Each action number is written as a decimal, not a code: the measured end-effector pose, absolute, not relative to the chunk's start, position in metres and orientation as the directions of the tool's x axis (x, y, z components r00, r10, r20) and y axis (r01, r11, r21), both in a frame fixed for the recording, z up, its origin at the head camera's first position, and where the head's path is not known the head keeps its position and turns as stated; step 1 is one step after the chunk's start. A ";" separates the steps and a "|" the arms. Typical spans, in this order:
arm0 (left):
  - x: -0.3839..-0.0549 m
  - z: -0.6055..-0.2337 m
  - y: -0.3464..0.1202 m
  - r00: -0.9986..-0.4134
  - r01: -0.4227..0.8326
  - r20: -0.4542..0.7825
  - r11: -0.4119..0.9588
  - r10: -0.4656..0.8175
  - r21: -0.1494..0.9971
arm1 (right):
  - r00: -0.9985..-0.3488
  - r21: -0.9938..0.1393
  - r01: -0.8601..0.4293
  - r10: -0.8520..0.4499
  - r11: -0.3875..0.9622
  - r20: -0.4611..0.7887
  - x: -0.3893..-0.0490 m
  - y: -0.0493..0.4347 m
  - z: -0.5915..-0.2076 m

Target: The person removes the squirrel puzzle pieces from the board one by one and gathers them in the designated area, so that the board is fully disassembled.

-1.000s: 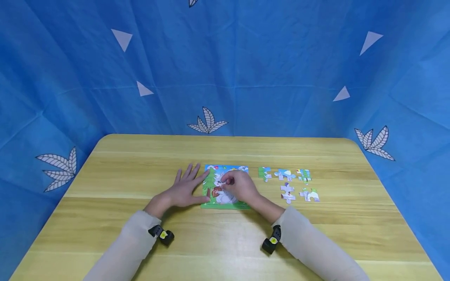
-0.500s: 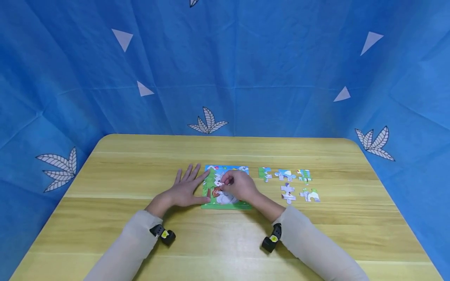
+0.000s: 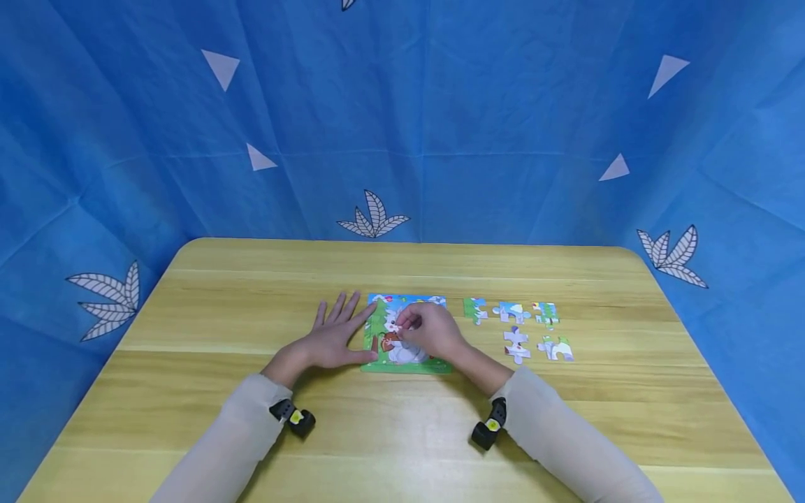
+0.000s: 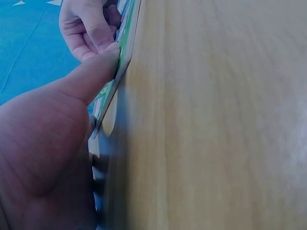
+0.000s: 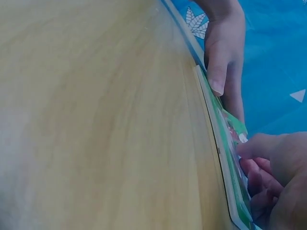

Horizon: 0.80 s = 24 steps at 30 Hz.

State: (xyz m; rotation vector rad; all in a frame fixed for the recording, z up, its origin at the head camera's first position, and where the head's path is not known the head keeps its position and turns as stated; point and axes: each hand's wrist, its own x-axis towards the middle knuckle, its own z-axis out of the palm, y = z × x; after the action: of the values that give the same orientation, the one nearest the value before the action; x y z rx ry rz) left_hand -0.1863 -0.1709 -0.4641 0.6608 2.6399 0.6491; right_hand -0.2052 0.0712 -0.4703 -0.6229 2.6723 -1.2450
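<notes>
One jigsaw board [image 3: 405,369]: rests on the middle of the table, green along its near edge; printed with a pale cartoon animal, a brown nut and a green tree.
Puzzle piece at the fingertips [image 5: 235,123]: one, partly hidden, a green portion standing up from the board's surface in the right wrist view.
Right hand [image 3: 434,332]: over the right half of the board, fingers curled, thumb and forefinger brought together in a pinch on that piece.
Left hand [image 3: 330,344]: fingers straight and spread, gripping nothing; thumb and forefinger tips rest on the board's left edge.
Loose pieces, upper row: three, right of the board; a green-and-blue piece [image 3: 474,311], a blue-and-white piece [image 3: 512,313], a multicoloured piece [image 3: 545,314].
Loose pieces, lower row: two; a lavender piece [image 3: 517,345] and a pale piece with green [image 3: 556,348], set apart from each other.
Sleeves: two, light-coloured, each with a black wrist camera [image 3: 303,423] strapped on.
Table [image 3: 390,440]: pale wood grain, rounded far corners.
Backdrop cloth [image 3: 478,105]: blue, with white triangles and outlined leaves.
</notes>
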 end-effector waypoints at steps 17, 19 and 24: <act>-0.190 -0.475 -0.173 -0.842 0.357 -0.208 0.803 0.498 0.477 | -0.909 -0.745 -0.348 -0.399 0.569 0.119 -0.206 0.068 -0.476; -0.189 -0.471 -0.172 -0.841 0.352 -0.215 0.803 0.497 0.482 | -0.916 -0.768 -0.333 -0.382 0.547 0.125 -0.208 0.070 -0.476; -0.187 -0.462 -0.170 -0.836 0.343 -0.227 0.799 0.499 0.494 | -0.920 -0.826 -0.292 -0.377 0.482 0.106 -0.213 0.078 -0.474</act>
State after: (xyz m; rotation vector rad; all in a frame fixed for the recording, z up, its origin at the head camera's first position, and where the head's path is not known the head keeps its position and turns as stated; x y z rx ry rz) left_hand -0.1865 -0.1699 -0.4623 0.6399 2.6404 0.6295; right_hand -0.2129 0.0781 -0.4742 -0.5949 2.6255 -1.4364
